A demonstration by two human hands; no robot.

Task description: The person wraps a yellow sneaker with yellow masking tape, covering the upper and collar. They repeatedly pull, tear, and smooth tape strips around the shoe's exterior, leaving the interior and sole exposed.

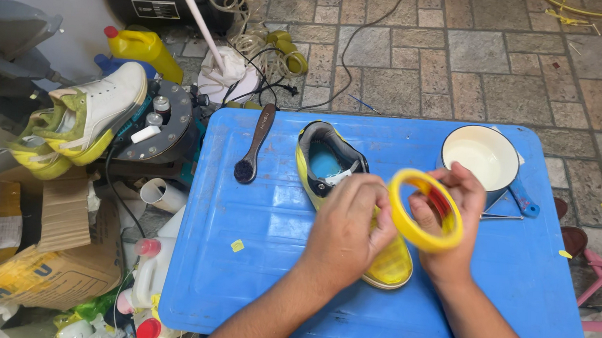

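Observation:
My right hand [453, 218] holds a yellow roll of tape [426, 210] upright over the blue plastic table [252, 257]. My left hand [346, 225] pinches at the roll's left edge, its fingers closed near the tape's end. Under both hands lies a yellow sneaker [342, 186] with a dark collar and blue insole, its toe pointing toward me and partly hidden by my left hand.
A dark brush [253, 144] lies at the table's back left, and a white pot with a blue handle [482, 157] stands at the back right. A second sneaker [82, 118], bottles, cardboard boxes and cables crowd the floor on the left. The floor is stone-paved.

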